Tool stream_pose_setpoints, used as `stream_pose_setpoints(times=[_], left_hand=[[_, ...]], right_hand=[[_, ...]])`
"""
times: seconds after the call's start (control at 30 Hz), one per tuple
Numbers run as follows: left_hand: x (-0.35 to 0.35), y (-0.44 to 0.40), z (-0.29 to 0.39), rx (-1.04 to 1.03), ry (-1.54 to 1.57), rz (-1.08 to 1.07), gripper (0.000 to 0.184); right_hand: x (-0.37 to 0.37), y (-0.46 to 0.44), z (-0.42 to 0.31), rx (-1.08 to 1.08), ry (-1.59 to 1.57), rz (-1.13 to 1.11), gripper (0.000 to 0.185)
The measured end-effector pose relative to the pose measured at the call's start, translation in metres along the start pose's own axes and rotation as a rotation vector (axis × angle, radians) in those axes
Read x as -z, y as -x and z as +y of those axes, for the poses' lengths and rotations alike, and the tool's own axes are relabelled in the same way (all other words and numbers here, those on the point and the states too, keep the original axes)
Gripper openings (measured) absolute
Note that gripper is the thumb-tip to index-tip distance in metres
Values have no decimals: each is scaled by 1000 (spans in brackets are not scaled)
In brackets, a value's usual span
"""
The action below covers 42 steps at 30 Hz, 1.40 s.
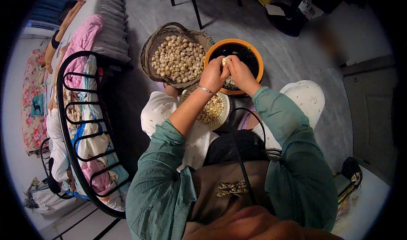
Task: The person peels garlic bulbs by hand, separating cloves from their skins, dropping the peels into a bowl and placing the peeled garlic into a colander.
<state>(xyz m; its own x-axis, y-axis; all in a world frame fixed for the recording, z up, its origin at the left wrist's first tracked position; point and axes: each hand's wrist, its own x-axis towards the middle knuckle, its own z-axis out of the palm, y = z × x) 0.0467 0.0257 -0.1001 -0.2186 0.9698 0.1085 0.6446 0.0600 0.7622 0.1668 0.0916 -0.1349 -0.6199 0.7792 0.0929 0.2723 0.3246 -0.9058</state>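
The left hand (213, 75) and right hand (241, 73) are brought together, their fingertips pinching a pale piece of garlic (225, 61) between them. The garlic is held over the left part of a bucket (258, 58) with an orange rim. In this inspector's judgement, the step in hand is stripping skin; it is best done with the left hand steadying the piece while the right thumb lifts the skin in short pulls, kept above the bucket so that scraps drop inside. Pressing too hard could bruise the flesh.

Orientation: the fingers cover much of the piece. The visible part looks roundish; its long axis and which way its tip points cannot be told.

Near and left of the bucket, a white strainer (227, 109) holds pale pieces (212, 110). Farther left, a wicker basket (146, 56) holds round bulbs (178, 58).
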Motion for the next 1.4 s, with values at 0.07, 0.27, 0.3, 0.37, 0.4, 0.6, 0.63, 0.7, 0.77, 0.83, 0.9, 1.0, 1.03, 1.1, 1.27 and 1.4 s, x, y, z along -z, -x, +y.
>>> stream_pose_setpoints(times=[0.07,0.27,0.3,0.37,0.4,0.6,0.63,0.7,0.77,0.83,0.9,1.0,1.03,1.1,1.27,1.4], left_hand=[[-3,0,-4,-19,13,44,36],[-6,3,-6,-63,-9,108,35],[-6,2,-6,-63,-9,109,35],[-4,1,-3,3,101,81,33],[-2,1,0,2,101,82,33],[-2,-3,-9,46,198,97,31],[-3,-4,-11,93,267,70,32],[-2,-4,-12,140,335,44,32],[-2,-4,-14,202,561,-6,33],[-10,-7,-33,217,571,1,32],[-10,-8,-35,231,581,8,32],[-7,-7,-30,246,611,-22,32],[-6,-6,-26,265,614,-17,29],[-6,-6,-24,284,616,-11,27],[-3,-8,-37,269,706,-134,31],[2,-6,-29,272,583,-128,32]], right_hand=[[-1,1,-1,4,15,2,27],[-2,3,-3,41,40,16,27],[-3,3,-2,63,37,23,27],[-4,3,0,65,14,33,28],[-5,3,1,66,-9,41,29],[1,1,-10,-196,-392,-21,32],[1,0,-7,-196,-392,-22,32],[3,-2,-2,-261,-709,-102,32],[7,-3,-1,-303,-836,-127,32],[11,-3,-5,-345,-965,-149,32],[14,-2,-10,-350,-1071,-163,29],[13,-2,-9,-370,-1056,-158,27],[13,-2,-7,-369,-1057,-156,27],[12,-3,-2,-363,-1002,-156,20],[15,-5,5,-393,-977,-39,22],[23,-11,1,-382,-762,-126,25]])
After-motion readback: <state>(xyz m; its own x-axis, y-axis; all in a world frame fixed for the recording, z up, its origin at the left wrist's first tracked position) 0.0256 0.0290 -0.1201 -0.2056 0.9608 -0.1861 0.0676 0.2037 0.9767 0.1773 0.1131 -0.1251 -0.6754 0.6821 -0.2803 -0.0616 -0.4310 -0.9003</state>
